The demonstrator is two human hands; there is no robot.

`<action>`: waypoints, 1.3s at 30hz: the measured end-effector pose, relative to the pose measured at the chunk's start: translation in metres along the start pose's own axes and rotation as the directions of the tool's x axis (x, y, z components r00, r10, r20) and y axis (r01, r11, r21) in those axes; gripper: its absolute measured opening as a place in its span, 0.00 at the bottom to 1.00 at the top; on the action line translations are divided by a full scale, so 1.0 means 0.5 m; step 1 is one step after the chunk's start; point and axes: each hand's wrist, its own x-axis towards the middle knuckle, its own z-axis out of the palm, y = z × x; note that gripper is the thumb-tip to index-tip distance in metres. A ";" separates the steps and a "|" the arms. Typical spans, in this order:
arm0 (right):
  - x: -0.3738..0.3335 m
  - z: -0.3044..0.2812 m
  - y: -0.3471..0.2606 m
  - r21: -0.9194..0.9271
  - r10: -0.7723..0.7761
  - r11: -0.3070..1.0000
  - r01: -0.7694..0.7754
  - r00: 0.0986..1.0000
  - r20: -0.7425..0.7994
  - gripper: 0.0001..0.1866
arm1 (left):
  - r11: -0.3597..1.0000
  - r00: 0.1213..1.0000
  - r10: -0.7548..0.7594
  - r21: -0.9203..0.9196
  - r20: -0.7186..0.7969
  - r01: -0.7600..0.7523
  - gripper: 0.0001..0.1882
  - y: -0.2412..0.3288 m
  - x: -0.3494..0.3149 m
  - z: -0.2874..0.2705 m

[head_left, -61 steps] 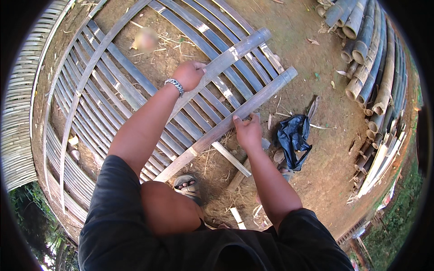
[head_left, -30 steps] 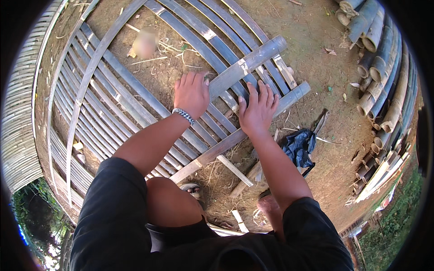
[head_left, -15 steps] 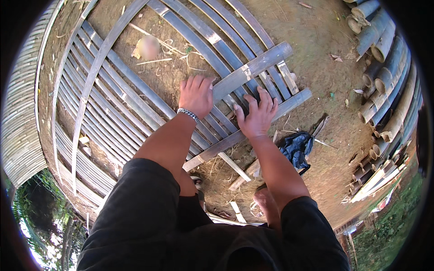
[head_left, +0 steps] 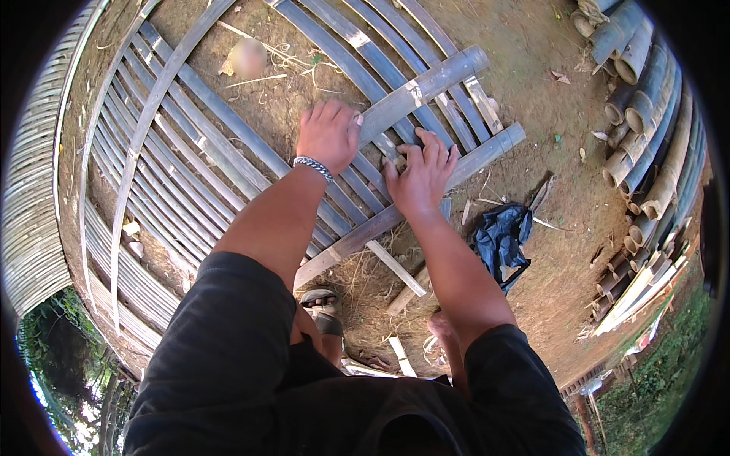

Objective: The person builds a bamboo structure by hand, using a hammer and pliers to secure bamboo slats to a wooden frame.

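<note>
My left hand [head_left: 325,138], a chain bracelet on its wrist, is closed over the lower-left end of the upper bamboo crosspiece [head_left: 426,90]. My right hand [head_left: 423,173] is just right of it, over the gap between the two crosspieces. Its fingers are bent but apart, touching the split bamboo slats [head_left: 366,181]; the contact under the fingertips is partly hidden. Below the right palm passes the lower bamboo crosspiece [head_left: 487,156]. The slats run under both crosspieces, spaced side by side, toward the upper left.
A crumpled black plastic bag [head_left: 502,237] lies right of my right forearm. Bamboo poles [head_left: 646,114] are piled at the far right. More laid-out slats [head_left: 179,178] spread to the left, crossed by long strips. My sandalled foot [head_left: 323,304] stands below the lower crosspiece.
The whole view has shifted, so the frame sits slightly higher in it. My right hand has moved a little left, toward my left hand, which keeps its hold. More of my sandalled foot shows.
</note>
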 end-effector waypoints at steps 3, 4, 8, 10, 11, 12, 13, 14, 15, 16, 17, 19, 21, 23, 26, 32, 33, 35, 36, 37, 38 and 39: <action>0.001 0.003 -0.004 0.000 0.018 1.000 -0.018 1.000 -0.018 0.20 | 1.000 1.000 0.027 -0.001 -0.009 -0.027 0.10 -0.001 -0.002 0.002; -0.001 0.003 -0.006 0.003 0.026 1.000 -0.026 0.999 -0.019 0.19 | 0.999 0.999 0.034 -0.001 -0.014 -0.034 0.10 -0.002 -0.003 0.002; -0.001 0.001 -0.015 0.006 0.059 0.998 -0.059 0.998 -0.007 0.19 | 0.999 0.999 0.033 0.008 -0.014 -0.033 0.12 0.000 -0.005 0.002; 0.001 -0.002 -0.019 0.006 0.076 0.997 -0.076 0.997 -0.001 0.19 | 0.999 0.999 0.042 0.020 -0.026 -0.042 0.12 -0.003 -0.007 0.008; 0.001 -0.002 -0.021 0.006 0.086 0.996 -0.086 0.996 0.001 0.18 | 0.999 0.998 0.044 0.016 -0.038 -0.044 0.12 -0.004 -0.008 0.009; 0.002 -0.002 -0.023 0.007 0.097 0.995 -0.097 0.995 0.003 0.18 | 0.999 0.998 0.046 0.013 -0.049 -0.046 0.12 -0.004 -0.008 0.010; 0.003 -0.001 -0.025 0.010 0.107 0.994 -0.107 0.994 0.000 0.18 | 0.999 0.997 0.048 0.009 -0.060 -0.048 0.12 -0.004 -0.009 0.011; 0.003 0.001 -0.027 0.014 0.119 0.993 -0.119 0.993 -0.002 0.18 | 0.999 0.998 0.043 0.012 -0.052 -0.042 0.12 -0.003 -0.009 0.010; 0.002 0.003 -0.028 0.018 0.130 0.991 -0.130 0.991 -0.004 0.18 | 0.999 0.998 0.038 0.015 -0.044 -0.037 0.12 -0.002 -0.009 0.009; 0.002 0.005 -0.028 0.013 0.138 0.990 -0.138 0.990 -0.014 0.18 | 0.999 0.999 0.033 0.018 -0.036 -0.032 0.12 -0.001 -0.009 0.008; 0.002 0.007 -0.029 0.008 0.146 0.989 -0.146 0.989 -0.024 0.18 | 0.999 0.998 0.042 0.024 -0.049 -0.041 0.12 -0.002 -0.009 0.010; 0.003 0.009 -0.031 0.007 0.157 0.988 -0.157 0.987 -0.031 0.18 | 0.998 0.995 0.060 0.035 -0.075 -0.057 0.11 -0.005 -0.010 0.013; 0.004 0.008 -0.031 0.011 0.164 0.986 -0.164 0.986 -0.029 0.18 | 0.998 0.995 0.060 0.021 -0.085 -0.058 0.10 0.000 -0.009 0.008; 0.004 0.010 -0.035 0.010 0.183 0.983 -0.183 0.983 -0.022 0.18 | 0.998 0.994 0.059 0.013 -0.092 -0.058 0.10 0.002 -0.008 0.007; 0.004 0.012 -0.035 0.014 0.200 0.980 -0.200 0.980 -0.019 0.18 | 0.998 0.993 0.060 0.008 -0.097 -0.059 0.10 0.001 -0.009 0.009; 0.004 0.005 -0.033 0.031 0.197 0.980 -0.198 0.980 0.032 0.20 | 0.999 0.997 0.035 -0.017 -0.062 -0.037 0.09 0.001 -0.006 0.007; 0.004 0.001 -0.034 0.033 0.197 0.980 -0.198 0.980 0.041 0.20 | 0.999 0.996 0.040 -0.015 -0.080 -0.041 0.09 0.002 -0.007 0.007; -0.011 -0.009 -0.029 0.071 0.172 0.982 -0.174 0.985 0.026 0.25 | 0.999 0.994 0.051 -0.012 -0.102 -0.052 0.09 0.002 -0.006 0.011; -0.026 -0.010 -0.024 0.088 0.162 0.983 -0.161 0.987 -0.010 0.26 | 0.998 0.993 0.058 -0.011 -0.104 -0.059 0.09 0.002 -0.005 0.013; -0.041 -0.013 -0.020 0.103 0.153 0.984 -0.147 0.987 -0.047 0.27 | 0.998 0.992 0.065 -0.010 -0.107 -0.067 0.09 0.004 -0.003 0.016; -0.061 -0.028 -0.029 0.126 0.139 0.983 -0.131 0.989 -0.057 0.29 | 0.998 0.994 0.061 -0.015 -0.095 -0.063 0.09 0.003 -0.004 0.013; -0.092 -0.039 -0.036 0.135 0.112 0.986 -0.102 0.992 -0.066 0.29 | 0.998 0.993 0.067 -0.005 -0.098 -0.068 0.09 -0.001 -0.006 0.016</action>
